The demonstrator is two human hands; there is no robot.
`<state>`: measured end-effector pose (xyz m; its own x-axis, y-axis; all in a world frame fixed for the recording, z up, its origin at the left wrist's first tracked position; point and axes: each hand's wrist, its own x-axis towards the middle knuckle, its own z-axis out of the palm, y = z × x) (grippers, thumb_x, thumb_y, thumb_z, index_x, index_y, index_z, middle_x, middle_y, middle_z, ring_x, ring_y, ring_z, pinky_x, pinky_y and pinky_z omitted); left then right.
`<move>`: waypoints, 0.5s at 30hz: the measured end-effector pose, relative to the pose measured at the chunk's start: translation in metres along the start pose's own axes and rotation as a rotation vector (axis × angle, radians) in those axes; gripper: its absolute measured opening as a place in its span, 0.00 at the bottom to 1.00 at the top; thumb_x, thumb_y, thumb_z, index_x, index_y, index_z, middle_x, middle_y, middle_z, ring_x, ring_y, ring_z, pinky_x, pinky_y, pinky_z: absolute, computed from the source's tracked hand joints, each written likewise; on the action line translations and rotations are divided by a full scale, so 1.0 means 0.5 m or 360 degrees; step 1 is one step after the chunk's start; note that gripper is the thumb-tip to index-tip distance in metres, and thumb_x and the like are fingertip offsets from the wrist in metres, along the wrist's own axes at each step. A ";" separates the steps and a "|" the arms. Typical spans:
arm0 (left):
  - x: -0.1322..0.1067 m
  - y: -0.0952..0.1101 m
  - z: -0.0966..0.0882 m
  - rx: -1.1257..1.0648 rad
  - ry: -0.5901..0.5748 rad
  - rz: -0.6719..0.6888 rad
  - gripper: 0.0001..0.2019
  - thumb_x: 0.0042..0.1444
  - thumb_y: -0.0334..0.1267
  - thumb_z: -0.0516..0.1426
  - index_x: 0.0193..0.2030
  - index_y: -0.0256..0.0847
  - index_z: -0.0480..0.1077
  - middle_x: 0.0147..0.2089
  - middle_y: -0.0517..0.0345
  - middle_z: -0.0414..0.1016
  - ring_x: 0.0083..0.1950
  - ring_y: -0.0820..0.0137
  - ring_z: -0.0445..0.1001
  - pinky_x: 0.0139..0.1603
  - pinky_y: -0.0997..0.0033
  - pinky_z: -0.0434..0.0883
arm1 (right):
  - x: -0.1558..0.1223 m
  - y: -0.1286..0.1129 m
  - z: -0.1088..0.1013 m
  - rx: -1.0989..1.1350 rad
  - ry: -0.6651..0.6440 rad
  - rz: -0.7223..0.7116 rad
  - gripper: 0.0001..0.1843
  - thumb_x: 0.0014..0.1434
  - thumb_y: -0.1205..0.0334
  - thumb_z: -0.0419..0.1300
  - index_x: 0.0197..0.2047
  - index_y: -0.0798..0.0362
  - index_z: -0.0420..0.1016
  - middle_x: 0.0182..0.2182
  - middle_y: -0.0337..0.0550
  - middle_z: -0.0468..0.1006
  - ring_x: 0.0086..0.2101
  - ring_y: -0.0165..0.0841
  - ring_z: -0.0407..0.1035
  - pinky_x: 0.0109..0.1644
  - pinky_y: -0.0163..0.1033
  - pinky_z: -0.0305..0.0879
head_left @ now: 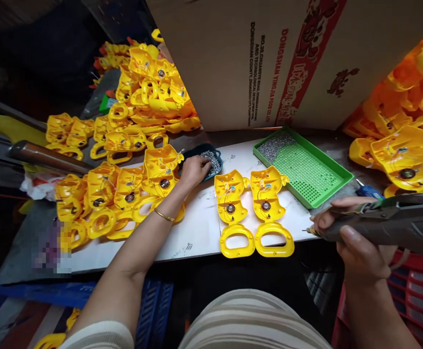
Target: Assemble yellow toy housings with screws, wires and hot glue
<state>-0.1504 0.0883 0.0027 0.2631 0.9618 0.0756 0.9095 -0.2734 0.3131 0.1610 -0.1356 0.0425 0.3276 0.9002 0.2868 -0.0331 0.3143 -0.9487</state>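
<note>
Left of green tray [315,174], two yellow shells [274,209] and screw bowl [194,152] were set on white-covered table [201,223]; carton [219,72] behind. Front-right, screwdriver [397,225] was gripped by right hand [362,252]; left hand [192,171] was bunched over bowl, pinch unclear.

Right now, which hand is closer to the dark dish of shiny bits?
Left. The left hand is at the dark dish, over its shiny bits; the right hand is well right of it, holding a power tool.

Before you on the table [201,218]: two shells [235,195] side by side. Dish [192,151] of screws [213,164] behind-left, tray [313,169] behind-right, carton [269,63] beyond. More shells [133,183] lie to your left; a heap [397,150] to your right.
</note>
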 end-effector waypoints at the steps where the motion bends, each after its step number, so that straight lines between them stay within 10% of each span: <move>1: 0.000 0.001 0.001 -0.0045 0.0039 -0.0013 0.12 0.57 0.38 0.56 0.40 0.39 0.81 0.39 0.50 0.81 0.40 0.62 0.76 0.43 0.68 0.67 | -0.002 0.002 -0.001 0.0011 -0.0014 0.0024 0.18 0.54 0.57 0.63 0.47 0.52 0.73 0.25 0.39 0.75 0.25 0.34 0.71 0.31 0.42 0.71; 15: -0.109 0.092 -0.015 -0.0946 0.0411 -0.0055 0.11 0.56 0.43 0.61 0.36 0.35 0.78 0.31 0.56 0.80 0.26 0.75 0.73 0.27 0.77 0.69 | -0.018 0.012 -0.038 -0.0069 0.0141 0.0097 0.15 0.52 0.58 0.64 0.44 0.51 0.74 0.21 0.36 0.72 0.23 0.34 0.69 0.32 0.45 0.70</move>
<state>-0.1255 0.0233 0.0201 0.0834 0.9625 0.2580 0.5636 -0.2591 0.7844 0.1757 -0.1473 0.0315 0.4086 0.8864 0.2176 -0.0153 0.2451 -0.9694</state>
